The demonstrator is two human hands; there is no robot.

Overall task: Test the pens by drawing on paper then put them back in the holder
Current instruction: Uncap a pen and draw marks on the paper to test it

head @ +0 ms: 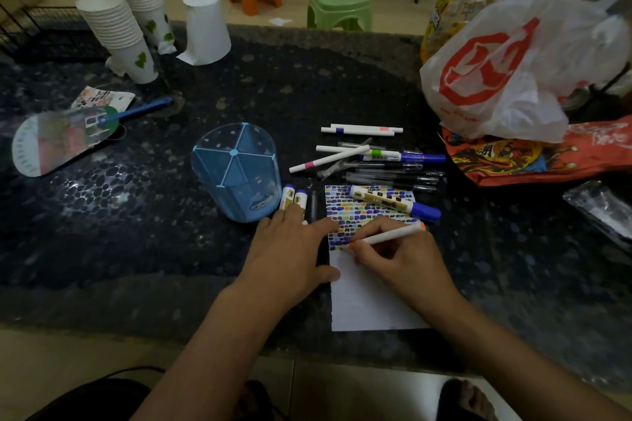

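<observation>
A white sheet of paper (pixel 369 297) lies on the dark table, its upper half filled with small coloured marks. My right hand (pixel 403 260) grips a white pen with an orange tip (pixel 390 235), the tip touching the paper at the left edge of the marks. My left hand (pixel 290 249) lies flat, fingers straight, pressing the paper's left edge. The blue divided pen holder (pixel 236 171) stands just left of it and looks empty. Two markers (pixel 293 196) lie beside the holder. A blue-capped marker (pixel 393 202) rests on the paper. Several pens (pixel 376 157) lie in a pile behind.
Stacks of white paper cups (pixel 116 31) stand at the back left, with a hand fan (pixel 61 140) nearer. A white and red plastic bag (pixel 513 72) and red packaging (pixel 533 157) fill the right side. Orange and green stools (pixel 338 3) stand beyond the table.
</observation>
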